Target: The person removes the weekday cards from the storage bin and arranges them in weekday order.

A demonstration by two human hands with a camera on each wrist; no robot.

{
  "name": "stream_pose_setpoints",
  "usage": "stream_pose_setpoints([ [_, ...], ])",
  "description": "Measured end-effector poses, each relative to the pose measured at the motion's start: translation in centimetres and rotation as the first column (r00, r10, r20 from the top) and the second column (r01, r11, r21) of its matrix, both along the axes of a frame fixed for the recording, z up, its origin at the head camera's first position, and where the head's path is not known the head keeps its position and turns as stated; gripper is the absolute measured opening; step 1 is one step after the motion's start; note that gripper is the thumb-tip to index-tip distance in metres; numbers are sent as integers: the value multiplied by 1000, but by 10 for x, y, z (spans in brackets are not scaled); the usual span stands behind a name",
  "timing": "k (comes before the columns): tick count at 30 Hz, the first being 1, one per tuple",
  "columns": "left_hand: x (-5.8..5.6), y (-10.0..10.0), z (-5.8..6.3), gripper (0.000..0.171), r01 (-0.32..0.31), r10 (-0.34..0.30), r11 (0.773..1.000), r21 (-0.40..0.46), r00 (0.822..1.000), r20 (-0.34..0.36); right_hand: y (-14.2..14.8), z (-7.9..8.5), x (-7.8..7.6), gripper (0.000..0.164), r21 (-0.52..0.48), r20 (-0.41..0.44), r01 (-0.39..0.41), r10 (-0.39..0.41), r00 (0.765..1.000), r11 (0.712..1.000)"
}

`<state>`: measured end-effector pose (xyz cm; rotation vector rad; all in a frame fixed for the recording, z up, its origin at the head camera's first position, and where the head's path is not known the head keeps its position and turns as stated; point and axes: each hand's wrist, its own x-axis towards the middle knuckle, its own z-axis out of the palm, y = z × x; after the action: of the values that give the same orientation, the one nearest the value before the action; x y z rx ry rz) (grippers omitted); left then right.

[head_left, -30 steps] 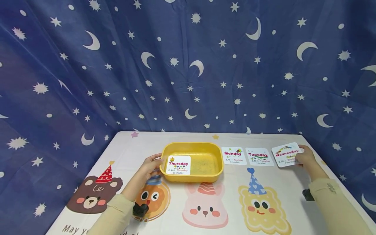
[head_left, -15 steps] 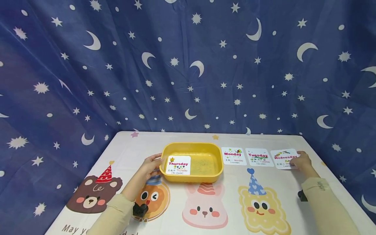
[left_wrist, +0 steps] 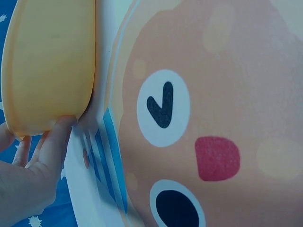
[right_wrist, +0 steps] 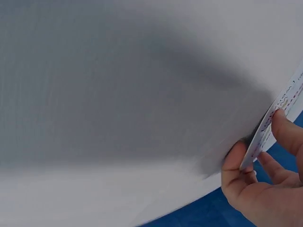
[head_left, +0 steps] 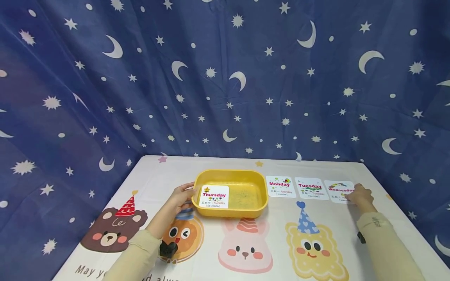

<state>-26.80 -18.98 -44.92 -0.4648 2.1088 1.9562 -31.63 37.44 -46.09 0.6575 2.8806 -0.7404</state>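
My left hand [head_left: 180, 198] holds the left end of a yellow plastic tub [head_left: 247, 194] on the table. In the left wrist view, its fingers lie against the end wall of the tub. A Thursday card [head_left: 213, 197] lies in the left part of the tub. Far to the right, my right hand [head_left: 362, 197] pinches the right edge of a Wednesday card [head_left: 338, 190], covering its lower right corner. The right wrist view shows thumb and fingers on both faces of the card [right_wrist: 285, 106], close over the table. Left of it lie a Tuesday card [head_left: 311, 189] and a Monday card [head_left: 281, 187].
A white tablecloth [head_left: 175, 171] printed with a bear, a rabbit and other cartoon figures covers the table. Behind and to the sides hangs a dark blue curtain [head_left: 211, 97] with moons and stars. The table's right edge runs close beyond my right hand.
The Wednesday card has gone from tilted and raised to nearly flat beside the Tuesday card, with my right hand coming down and toward me slightly. My left hand and the tub stay put.
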Motion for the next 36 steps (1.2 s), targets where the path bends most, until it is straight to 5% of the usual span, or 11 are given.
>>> stream_pose_setpoints([
  [8, 1, 1, 3, 47, 5, -5, 1000, 7, 1000, 5, -9, 7, 2, 42, 58, 89, 11, -16, 996, 998],
  [20, 0, 0, 2, 46, 8, -8, 1000, 5, 1000, -7, -3, 11, 4, 52, 4, 132, -41, 41, 990, 999],
  [27, -2, 0, -1, 45, 7, -7, 1000, -1, 1000, -7, 5, 9, -6, 61, -10, 18, 53, -53, 998, 999],
  [36, -2, 0, 0, 46, 5, -5, 1000, 5, 1000, 0, -10, 31, -1, 52, 72, -54, -66, 70, 996, 995],
])
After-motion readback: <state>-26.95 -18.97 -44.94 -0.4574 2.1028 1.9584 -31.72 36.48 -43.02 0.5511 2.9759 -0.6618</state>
